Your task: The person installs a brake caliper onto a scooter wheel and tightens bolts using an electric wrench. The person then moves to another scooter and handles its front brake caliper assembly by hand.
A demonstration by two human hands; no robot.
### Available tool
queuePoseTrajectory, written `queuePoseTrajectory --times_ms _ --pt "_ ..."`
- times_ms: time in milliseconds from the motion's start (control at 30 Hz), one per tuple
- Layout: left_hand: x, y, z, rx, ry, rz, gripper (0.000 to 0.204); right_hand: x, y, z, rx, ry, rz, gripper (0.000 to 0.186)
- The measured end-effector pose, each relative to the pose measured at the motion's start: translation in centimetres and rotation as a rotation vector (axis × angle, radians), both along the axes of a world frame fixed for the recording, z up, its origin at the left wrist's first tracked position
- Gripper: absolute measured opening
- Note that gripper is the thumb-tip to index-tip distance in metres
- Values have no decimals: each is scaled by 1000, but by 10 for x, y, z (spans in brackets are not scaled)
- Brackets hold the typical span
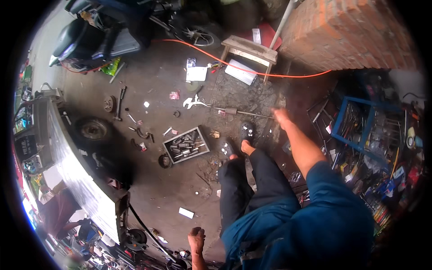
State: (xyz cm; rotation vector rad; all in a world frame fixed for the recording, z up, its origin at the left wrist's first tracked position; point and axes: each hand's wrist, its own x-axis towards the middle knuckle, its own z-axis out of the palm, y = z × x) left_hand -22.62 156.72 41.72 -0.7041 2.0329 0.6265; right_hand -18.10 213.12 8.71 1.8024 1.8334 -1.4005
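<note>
My right hand (281, 116) is closed at the right end of a long metal rod tool (231, 111), which has a thicker cylinder along it and a pale, jaw-like fitting (192, 102) at its far left. My left hand (196, 239) hangs low with fingers curled; whether anything is inside is hidden. A metal tray (203, 136) of sockets and cylindrical parts lies left of my feet in dark clogs. Scattered around are a long dark tool (120, 102), a round rusty part (109, 103) and small bits.
A scooter (81, 38), an orange hose (297, 76), a wooden stool (249, 47) and brick pillar (342, 31) stand ahead. Left are a tyre (92, 130), a metal vehicle body (81, 175) and a person in maroon (56, 211). A blue frame (355, 119) sits amid clutter right.
</note>
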Motion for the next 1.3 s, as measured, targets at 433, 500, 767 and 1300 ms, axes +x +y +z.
queuePoseTrajectory --times_ms 433,500,767,1300 --pt "4 6 -123 -136 -203 116 27 -108 141 -119 -178 691 -947 41" --pt "-5 15 -141 -128 -198 171 27 -106 150 -119 -114 670 -893 43" --pt "-30 34 -157 -81 -125 118 28 -143 169 -84 1045 22 -4 76" --pt "-6 35 -92 12 -151 99 34 -216 118 43 -2 -166 468 33"
